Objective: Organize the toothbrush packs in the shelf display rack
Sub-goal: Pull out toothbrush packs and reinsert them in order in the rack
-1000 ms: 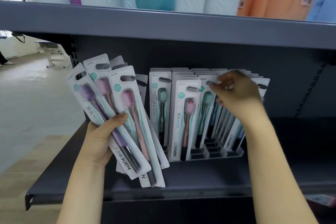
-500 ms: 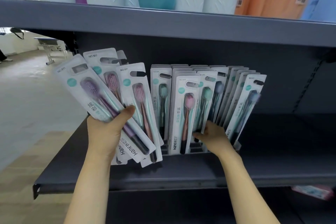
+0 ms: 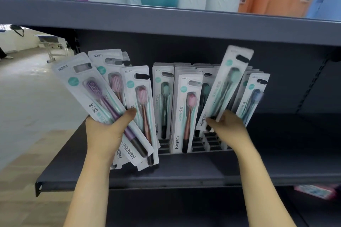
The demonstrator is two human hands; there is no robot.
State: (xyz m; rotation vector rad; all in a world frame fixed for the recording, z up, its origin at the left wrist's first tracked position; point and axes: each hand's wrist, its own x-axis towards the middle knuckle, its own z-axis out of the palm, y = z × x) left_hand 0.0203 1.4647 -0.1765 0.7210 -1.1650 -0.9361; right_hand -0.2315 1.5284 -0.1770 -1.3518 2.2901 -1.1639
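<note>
Sorting in progress: one pack is being held clear above the rack, a fan of packs is waiting in the other hand.

Right hand (image 3: 227,127) is pinching the lower end of a green-brush pack (image 3: 224,90), tilted, raised above the slotted rack (image 3: 201,143) on the grey shelf (image 3: 166,173). Left hand (image 3: 106,131) is gripping a fan of loose packs (image 3: 110,105), thumb pressing across the front, left of the rack. Judgement: many packs are standing in the far slots; near slots are showing open, so the fan and the raised pack are left to place.
</note>
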